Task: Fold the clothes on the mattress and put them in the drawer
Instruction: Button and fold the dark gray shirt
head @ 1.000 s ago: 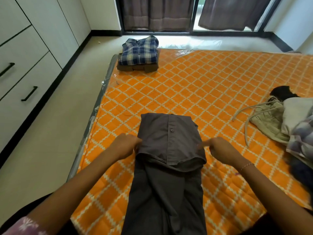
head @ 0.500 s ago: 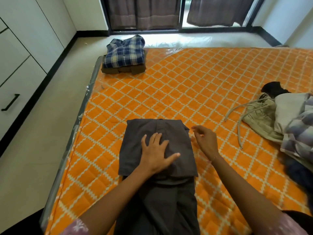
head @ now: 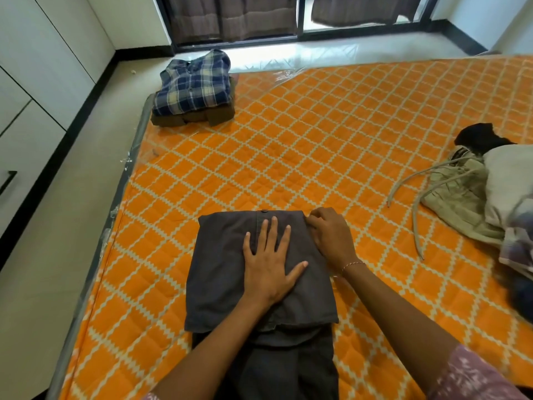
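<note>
A dark grey shirt [head: 222, 269] lies partly folded on the orange patterned mattress [head: 317, 145], its lower part trailing toward me. My left hand [head: 271, 261] presses flat on the folded top with fingers spread. My right hand [head: 331, 235] rests at the shirt's upper right corner, fingers curled and pinching the fabric edge. A folded blue plaid shirt [head: 193, 82] sits on a folded brown garment [head: 196, 118] at the mattress's far left corner. A heap of unfolded clothes [head: 473, 194] lies at the right edge.
White cabinet drawers [head: 26, 134] with a black handle [head: 7, 180] line the left wall, all closed. A strip of pale floor [head: 72, 226] separates them from the mattress. Dark curtains [head: 230, 18] hang over the window at the back.
The shirt's top section was folded over. My left hand moved from its left edge onto the folded top and presses flat. My right hand came to the upper right corner.
</note>
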`<state>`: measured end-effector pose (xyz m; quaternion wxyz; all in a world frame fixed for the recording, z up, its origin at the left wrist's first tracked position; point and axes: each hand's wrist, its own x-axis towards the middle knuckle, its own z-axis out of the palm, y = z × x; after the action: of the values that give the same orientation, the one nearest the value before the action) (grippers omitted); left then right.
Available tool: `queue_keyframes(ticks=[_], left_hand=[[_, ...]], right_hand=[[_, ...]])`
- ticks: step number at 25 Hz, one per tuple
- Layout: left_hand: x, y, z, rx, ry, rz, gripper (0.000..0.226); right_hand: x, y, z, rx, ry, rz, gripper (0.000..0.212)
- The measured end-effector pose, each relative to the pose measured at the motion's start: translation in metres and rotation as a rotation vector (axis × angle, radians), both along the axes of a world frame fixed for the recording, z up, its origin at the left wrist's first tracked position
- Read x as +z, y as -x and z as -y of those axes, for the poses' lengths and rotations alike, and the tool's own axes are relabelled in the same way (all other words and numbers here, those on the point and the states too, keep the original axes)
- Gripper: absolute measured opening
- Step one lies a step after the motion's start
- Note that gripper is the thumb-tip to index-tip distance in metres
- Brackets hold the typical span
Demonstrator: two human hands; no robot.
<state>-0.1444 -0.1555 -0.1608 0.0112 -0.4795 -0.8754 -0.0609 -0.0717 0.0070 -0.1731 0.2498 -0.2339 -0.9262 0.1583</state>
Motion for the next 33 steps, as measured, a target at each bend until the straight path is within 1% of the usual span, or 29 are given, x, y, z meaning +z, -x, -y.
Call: queue_keyframes(ticks=[1, 2, 4, 5, 6, 7, 8, 9, 10, 11, 12, 13, 14, 15, 16, 17, 18, 19, 20, 21, 23, 24, 26, 27, 28, 29, 30, 32, 33], left_hand=[[0.000, 0.000, 0.000, 0.000, 0.001, 0.002, 0.082], [-0.001, -0.001, 0.000, -0.005, 0.002, -0.005, 0.083], [-0.003, -0.001, 0.001, -0.004, 0.011, -0.015, 0.087], [-0.002, -0.002, 0.001, -0.005, 0.021, -0.017, 0.089], [-0.004, -0.002, 0.000, -0.008, 0.036, -0.036, 0.091], [-0.003, -0.004, -0.002, -0.004, 0.076, -0.016, 0.094], [-0.004, -0.004, -0.003, 0.002, 0.084, -0.019, 0.096], [-0.002, -0.005, -0.005, 0.002, 0.087, 0.001, 0.097], [0.001, -0.005, -0.005, -0.010, 0.040, 0.009, 0.098], [0.009, -0.003, -0.005, -0.021, -0.044, 0.112, 0.096], [0.020, 0.001, -0.002, 0.010, -0.175, 0.324, 0.086], [0.033, 0.007, 0.005, 0.102, -0.353, 0.492, 0.071], [0.046, 0.017, 0.013, 0.261, -0.549, 0.521, 0.052], [0.056, 0.032, 0.024, 0.488, -0.659, 0.448, 0.039], [0.062, 0.053, 0.036, 0.709, -0.657, 0.417, 0.035], [0.061, 0.074, 0.045, 0.891, -0.569, 0.503, 0.042], [0.059, 0.093, 0.049, 0.997, -0.463, 0.705, 0.053], [0.056, 0.105, 0.049, 1.026, -0.424, 0.940, 0.059], [0.054, 0.114, 0.046, 1.023, -0.469, 1.121, 0.056], [0.051, 0.122, 0.041, 1.019, -0.559, 1.191, 0.043], [0.048, 0.133, 0.034, 1.030, -0.724, 1.203, 0.009], [0.046, 0.137, 0.032, 1.038, -0.757, 1.228, 0.005], [0.041, 0.145, 0.033, 1.056, -0.818, 1.279, 0.022], [0.039, 0.148, 0.032, 1.080, -0.860, 1.269, 0.026], [0.038, 0.147, 0.032, 1.093, -0.898, 1.214, 0.029], [0.040, 0.144, 0.033, 1.063, -0.921, 1.099, 0.030], [0.045, 0.136, 0.036, 0.965, -0.880, 0.949, 0.031], [0.048, 0.106, 0.045, 0.642, -0.669, 0.633, 0.034], [0.046, 0.083, 0.051, 0.500, -0.550, 0.502, 0.038]], right_hand=[[0.003, 0.006, 0.000, -0.076, 0.153, -0.056, 0.013], [0.006, 0.012, -0.003, -0.150, 0.366, -0.122, 0.015], [0.014, 0.019, -0.014, -0.235, 0.773, -0.185, 0.022], [0.020, 0.020, -0.024, -0.308, 0.966, -0.257, 0.026], [0.029, 0.019, -0.032, -0.415, 1.124, -0.373, 0.027], [0.038, 0.016, -0.038, -0.554, 1.145, -0.434, 0.026], [0.046, 0.013, -0.036, -0.649, 1.006, -0.395, 0.025], [0.052, 0.012, -0.024, -0.645, 0.808, -0.283, 0.025], [0.051, 0.011, -0.004, -0.525, 0.629, -0.185, 0.027], [0.047, 0.010, 0.020, -0.359, 0.532, -0.072, 0.031], [0.041, 0.007, 0.043, -0.235, 0.468, 0.088, 0.038], [0.035, 0.004, 0.062, -0.172, 0.423, 0.287, 0.046], [0.031, 0.003, 0.073, -0.190, 0.368, 0.452, 0.052], [0.030, 0.005, 0.081, -0.254, 0.331, 0.545, 0.055], [0.036, 0.012, 0.089, -0.287, 0.278, 0.562, 0.056], [0.042, 0.022, 0.099, -0.271, 0.205, 0.512, 0.058], [0.049, 0.033, 0.114, -0.197, 0.145, 0.423, 0.062], [0.052, 0.044, 0.131, -0.079, 0.103, 0.368, 0.071], [0.052, 0.053, 0.147, 0.042, 0.083, 0.382, 0.080], [0.046, 0.057, 0.161, 0.126, 0.048, 0.431, 0.085], [0.030, 0.054, 0.170, 0.163, -0.032, 0.529, 0.085], [0.026, 0.051, 0.168, 0.157, -0.039, 0.572, 0.084], [0.021, 0.047, 0.162, 0.153, -0.037, 0.618, 0.083], [0.021, 0.046, 0.160, 0.158, -0.040, 0.611, 0.083], [0.020, 0.043, 0.162, 0.164, -0.049, 0.599, 0.085], [0.020, 0.040, 0.165, 0.182, -0.055, 0.589, 0.086], [0.022, 0.034, 0.170, 0.199, -0.054, 0.577, 0.089], [0.027, 0.017, 0.174, 0.172, -0.029, 0.516, 0.092], [0.032, 0.009, 0.169, 0.088, 0.009, 0.470, 0.091]])
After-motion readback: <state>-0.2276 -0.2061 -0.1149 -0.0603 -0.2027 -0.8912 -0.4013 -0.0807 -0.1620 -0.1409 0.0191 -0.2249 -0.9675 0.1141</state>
